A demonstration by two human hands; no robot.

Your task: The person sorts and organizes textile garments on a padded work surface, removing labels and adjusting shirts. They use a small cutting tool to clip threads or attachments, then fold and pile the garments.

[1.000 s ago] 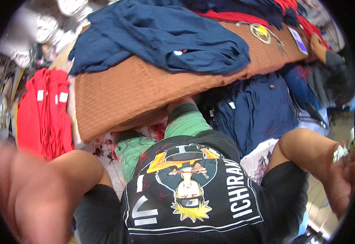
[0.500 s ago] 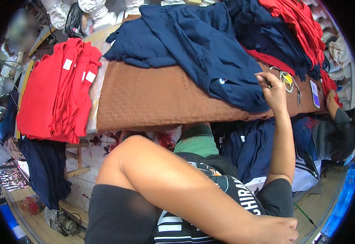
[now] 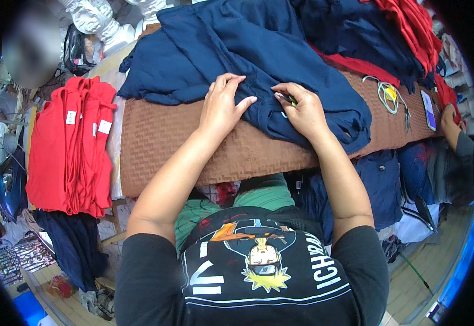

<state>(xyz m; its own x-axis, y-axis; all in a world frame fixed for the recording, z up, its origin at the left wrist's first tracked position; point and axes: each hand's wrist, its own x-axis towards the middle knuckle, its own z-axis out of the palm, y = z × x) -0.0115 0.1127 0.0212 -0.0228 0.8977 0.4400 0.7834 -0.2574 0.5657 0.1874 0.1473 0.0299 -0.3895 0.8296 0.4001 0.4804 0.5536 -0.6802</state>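
A navy blue garment (image 3: 324,81) lies spread across a brown textured cloth (image 3: 193,141) on the table before me. My left hand (image 3: 220,106) rests at the garment's near edge, its thumb stretched away from the bent fingers and no fabric visibly gripped. Just to the right, my right hand (image 3: 302,111) is curled over the same garment. A small yellow-green object (image 3: 293,101), mostly hidden by the fingers, shows in its grip; I cannot make out its kind. A small white mark sits on the fabric by the right fingertips.
Folded red garments (image 3: 71,152) with white tags are stacked at the left. Navy and red garments (image 3: 367,43) are heaped far right. A pale coiled cord (image 3: 386,95) and a phone (image 3: 428,110) lie on the brown cloth. Another person's hand (image 3: 451,125) is beyond.
My left arm, which crossed my body toward the lower right, has swung up, bringing the hand onto the navy garment. My right hand has moved left over the garment. The view has shifted slightly.
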